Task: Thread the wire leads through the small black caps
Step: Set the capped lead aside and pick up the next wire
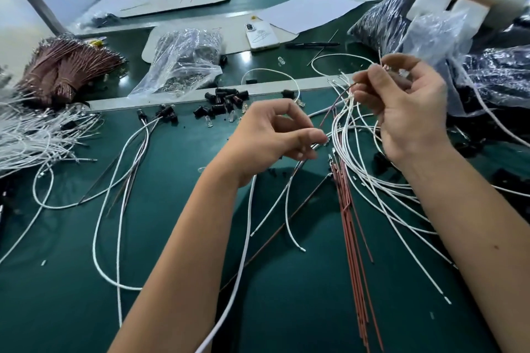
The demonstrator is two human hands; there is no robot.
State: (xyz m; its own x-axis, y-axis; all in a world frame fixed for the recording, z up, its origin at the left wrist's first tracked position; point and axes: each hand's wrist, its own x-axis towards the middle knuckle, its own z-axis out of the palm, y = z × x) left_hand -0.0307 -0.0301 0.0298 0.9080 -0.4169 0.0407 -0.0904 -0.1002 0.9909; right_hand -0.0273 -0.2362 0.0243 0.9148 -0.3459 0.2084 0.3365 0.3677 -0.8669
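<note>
Above table: left hand (275, 137) pinches white wire (238, 272); right hand (407, 106) grips wire leads (348, 100); black caps (226, 102) beyond.

Both bare forearms reach forward from the lower edge of the view, the hands raised and well apart. The left hand (275, 137) is turned palm inward, its fingers curled, thumb and forefinger tips pressed together in a pinch. The right hand (407, 106) is held higher, palm facing the person, fingers bent, thumb meeting the forefinger.
</note>
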